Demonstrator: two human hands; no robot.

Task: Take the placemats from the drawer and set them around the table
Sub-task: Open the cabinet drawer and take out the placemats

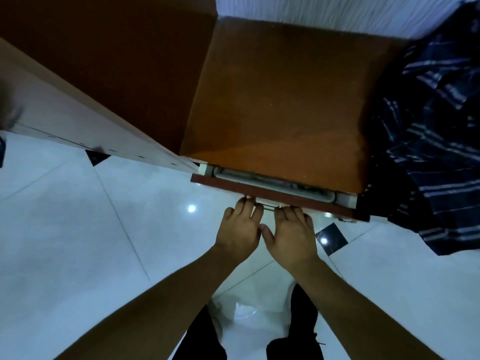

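Note:
A brown wooden cabinet [280,100] stands below me with its top drawer [272,192] pulled out a small way. In the narrow gap lies pale rolled or folded material [259,179], likely the placemats, mostly hidden. My left hand [240,229] and my right hand [292,236] sit side by side at the drawer front. The fingers of both curl over the metal handle [268,206] on the drawer's front.
A dark striped cloth [436,141] hangs over the cabinet's right side. A tall brown unit with a pale edge [85,120] stands to the left. Glossy white floor tiles [104,242] spread under me, with my legs [207,339] at the bottom.

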